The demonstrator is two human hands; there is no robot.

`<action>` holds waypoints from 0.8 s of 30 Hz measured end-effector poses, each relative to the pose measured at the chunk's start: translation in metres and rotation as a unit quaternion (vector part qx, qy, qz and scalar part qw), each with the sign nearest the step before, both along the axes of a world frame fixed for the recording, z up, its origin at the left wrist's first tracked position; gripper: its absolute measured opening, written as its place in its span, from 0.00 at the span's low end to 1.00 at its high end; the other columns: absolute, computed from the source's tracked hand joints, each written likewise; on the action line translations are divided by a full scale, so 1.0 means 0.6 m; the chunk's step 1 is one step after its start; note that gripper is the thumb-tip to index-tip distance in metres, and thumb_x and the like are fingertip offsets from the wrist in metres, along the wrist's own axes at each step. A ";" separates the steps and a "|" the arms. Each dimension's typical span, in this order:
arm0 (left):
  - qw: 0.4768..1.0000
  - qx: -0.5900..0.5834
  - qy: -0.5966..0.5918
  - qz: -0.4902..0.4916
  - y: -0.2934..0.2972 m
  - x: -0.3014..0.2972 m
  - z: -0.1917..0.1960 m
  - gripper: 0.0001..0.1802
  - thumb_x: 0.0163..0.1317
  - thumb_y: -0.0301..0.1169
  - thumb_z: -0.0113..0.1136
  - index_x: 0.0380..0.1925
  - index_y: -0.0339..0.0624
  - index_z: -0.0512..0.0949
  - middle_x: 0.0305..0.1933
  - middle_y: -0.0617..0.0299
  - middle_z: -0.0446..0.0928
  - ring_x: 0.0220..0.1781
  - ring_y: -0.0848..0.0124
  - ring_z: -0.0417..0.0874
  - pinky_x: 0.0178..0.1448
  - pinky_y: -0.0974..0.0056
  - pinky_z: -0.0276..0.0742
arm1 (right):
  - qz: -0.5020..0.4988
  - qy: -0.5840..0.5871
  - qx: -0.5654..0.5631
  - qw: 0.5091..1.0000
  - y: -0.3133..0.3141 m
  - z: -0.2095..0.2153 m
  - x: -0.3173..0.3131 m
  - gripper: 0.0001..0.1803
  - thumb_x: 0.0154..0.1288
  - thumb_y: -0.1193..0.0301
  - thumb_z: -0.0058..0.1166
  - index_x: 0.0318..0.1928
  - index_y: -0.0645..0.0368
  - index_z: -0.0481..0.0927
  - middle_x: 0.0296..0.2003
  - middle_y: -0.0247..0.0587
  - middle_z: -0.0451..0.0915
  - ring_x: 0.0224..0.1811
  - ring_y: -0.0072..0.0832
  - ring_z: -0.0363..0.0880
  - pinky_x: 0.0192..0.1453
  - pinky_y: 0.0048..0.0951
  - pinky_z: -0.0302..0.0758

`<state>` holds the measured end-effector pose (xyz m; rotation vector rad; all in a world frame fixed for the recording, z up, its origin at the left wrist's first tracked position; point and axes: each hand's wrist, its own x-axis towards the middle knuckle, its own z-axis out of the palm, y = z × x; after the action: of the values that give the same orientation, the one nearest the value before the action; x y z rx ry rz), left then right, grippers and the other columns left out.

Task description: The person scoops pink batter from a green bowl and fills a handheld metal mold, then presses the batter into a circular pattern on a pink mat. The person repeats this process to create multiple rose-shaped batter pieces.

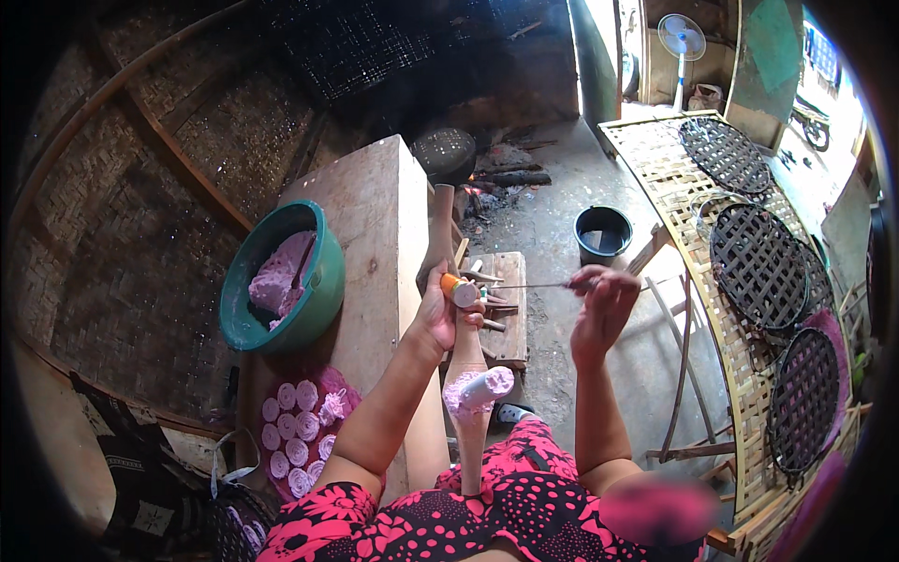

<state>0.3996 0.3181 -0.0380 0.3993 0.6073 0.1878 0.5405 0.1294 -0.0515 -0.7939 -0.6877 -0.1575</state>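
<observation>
My left hand (438,309) is closed around a short orange cylinder with a pale round end (464,295), in front of a long wooden piece (440,239). My right hand (604,300), raised to the right, pinches a thin dark rod (534,285) that points toward the left hand. Below the left hand, a white tube (482,389) with pink dough at its mouth sticks out from the wooden piece. Pink dough is smeared around its base. The wood's lower end reaches my lap.
A green tub (328,314) of pink dough stands on a wooden bench (370,206) at left. Coiled pink rounds (306,426) lie below it. A black bucket (602,234), a fire (475,187) with a dark pot (443,155), and a bamboo rack (646,150) bearing dark woven trays (758,262) stand beyond.
</observation>
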 end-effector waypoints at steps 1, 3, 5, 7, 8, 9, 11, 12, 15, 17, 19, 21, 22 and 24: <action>1.000 0.009 0.015 0.009 0.003 0.004 0.001 0.35 0.61 0.66 0.55 0.27 0.40 0.71 0.26 0.59 0.70 0.26 0.68 0.71 0.26 0.65 0.68 | 0.004 -0.032 -0.004 0.999 -0.005 0.011 -0.011 0.06 0.78 0.71 0.42 0.48 0.58 0.61 0.37 0.50 0.78 0.37 0.28 0.77 0.43 0.27 0.73; 0.999 0.032 0.022 0.015 0.008 0.011 0.005 0.36 0.61 0.67 0.54 0.28 0.38 0.71 0.26 0.58 0.70 0.26 0.67 0.71 0.26 0.65 0.68 | 0.010 -0.091 -0.009 0.996 -0.003 0.030 -0.027 0.06 0.78 0.72 0.41 0.49 0.58 0.60 0.38 0.54 0.78 0.37 0.29 0.78 0.43 0.28 0.74; 0.999 0.023 0.031 0.023 0.010 0.013 0.009 0.36 0.60 0.67 0.54 0.27 0.39 0.71 0.25 0.58 0.69 0.26 0.67 0.71 0.26 0.65 0.68 | 0.002 -0.113 -0.014 0.994 0.001 0.041 -0.039 0.07 0.77 0.71 0.40 0.49 0.58 0.59 0.38 0.55 0.78 0.37 0.31 0.79 0.42 0.29 0.76; 0.999 0.025 0.029 0.024 0.010 0.013 0.012 0.36 0.60 0.68 0.54 0.26 0.41 0.71 0.24 0.58 0.69 0.26 0.66 0.71 0.26 0.64 0.68 | -0.003 -0.104 -0.014 0.994 0.007 0.046 -0.046 0.09 0.78 0.67 0.42 0.49 0.57 0.60 0.38 0.54 0.78 0.37 0.32 0.80 0.40 0.28 0.77; 0.999 0.032 0.034 0.026 0.009 0.012 0.014 0.35 0.60 0.68 0.54 0.26 0.42 0.71 0.23 0.58 0.69 0.26 0.66 0.71 0.26 0.64 0.68 | 0.000 -0.115 -0.014 0.993 0.009 0.048 -0.047 0.09 0.78 0.67 0.41 0.48 0.57 0.60 0.38 0.55 0.78 0.37 0.32 0.80 0.40 0.28 0.77; 0.998 0.033 0.042 0.030 0.008 0.011 0.015 0.35 0.60 0.68 0.54 0.25 0.42 0.71 0.23 0.58 0.68 0.26 0.66 0.71 0.26 0.64 0.68 | 0.001 -0.115 -0.027 0.993 0.010 0.048 -0.047 0.09 0.78 0.67 0.41 0.48 0.57 0.59 0.38 0.55 0.78 0.37 0.32 0.80 0.41 0.28 0.77; 0.998 0.039 0.044 0.031 0.008 0.011 0.016 0.34 0.60 0.68 0.55 0.24 0.44 0.71 0.22 0.59 0.68 0.26 0.66 0.71 0.26 0.64 0.67 | 0.004 -0.134 -0.028 0.991 0.010 0.048 -0.048 0.09 0.78 0.67 0.40 0.48 0.57 0.59 0.38 0.55 0.78 0.37 0.32 0.80 0.41 0.28 0.77; 0.998 0.038 0.048 0.033 0.007 0.010 0.017 0.34 0.60 0.67 0.55 0.23 0.44 0.71 0.21 0.59 0.68 0.26 0.66 0.71 0.27 0.64 0.67 | 0.002 -0.131 -0.029 0.991 0.009 0.048 -0.048 0.09 0.78 0.67 0.40 0.48 0.57 0.59 0.38 0.55 0.78 0.37 0.32 0.80 0.41 0.28 0.77; 0.998 0.020 0.038 0.035 0.007 0.010 0.018 0.34 0.60 0.67 0.55 0.23 0.44 0.71 0.22 0.60 0.68 0.25 0.66 0.71 0.27 0.65 0.67 | 0.011 -0.136 -0.029 0.990 0.007 0.047 -0.047 0.07 0.77 0.71 0.39 0.49 0.57 0.58 0.39 0.57 0.78 0.38 0.34 0.80 0.43 0.30 0.78; 0.998 0.023 0.042 0.040 0.007 0.010 0.018 0.34 0.60 0.66 0.55 0.23 0.43 0.71 0.22 0.61 0.69 0.25 0.66 0.71 0.26 0.65 0.66 | 0.040 -0.149 -0.020 0.988 0.006 0.046 -0.047 0.07 0.75 0.78 0.37 0.50 0.59 0.57 0.41 0.59 0.78 0.41 0.37 0.80 0.47 0.34 0.79; 0.999 0.023 0.033 0.033 0.008 0.009 0.017 0.34 0.61 0.65 0.55 0.25 0.42 0.71 0.23 0.61 0.69 0.25 0.67 0.71 0.26 0.65 0.66 | 0.036 -0.157 -0.028 0.987 0.006 0.046 -0.048 0.07 0.75 0.78 0.36 0.50 0.59 0.57 0.41 0.59 0.78 0.41 0.37 0.80 0.47 0.34 0.79; 0.999 0.015 0.027 0.025 0.010 0.007 0.014 0.34 0.61 0.65 0.56 0.27 0.41 0.71 0.23 0.61 0.69 0.25 0.68 0.71 0.26 0.65 0.66 | 0.028 -0.156 -0.032 0.987 0.007 0.046 -0.050 0.07 0.76 0.74 0.38 0.50 0.59 0.57 0.40 0.58 0.78 0.40 0.36 0.80 0.45 0.33 0.79; 1.000 0.016 0.009 0.021 0.011 0.007 0.012 0.34 0.61 0.65 0.55 0.28 0.41 0.71 0.24 0.61 0.69 0.25 0.68 0.71 0.26 0.65 0.65 | 0.020 -0.153 -0.035 0.987 0.008 0.046 -0.051 0.08 0.77 0.70 0.40 0.49 0.57 0.58 0.39 0.57 0.78 0.38 0.35 0.80 0.43 0.31 0.79; 0.999 0.004 0.016 0.030 0.013 0.005 0.007 0.34 0.61 0.65 0.55 0.30 0.40 0.71 0.24 0.61 0.69 0.25 0.69 0.71 0.25 0.65 0.65 | 0.012 -0.151 -0.042 0.988 0.009 0.046 -0.055 0.10 0.78 0.66 0.42 0.49 0.56 0.58 0.39 0.56 0.78 0.37 0.34 0.80 0.40 0.29 0.79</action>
<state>0.4029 0.3258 -0.0340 0.3926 0.6496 0.2410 0.5077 0.1346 -0.0237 -0.8499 -0.9961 -0.2311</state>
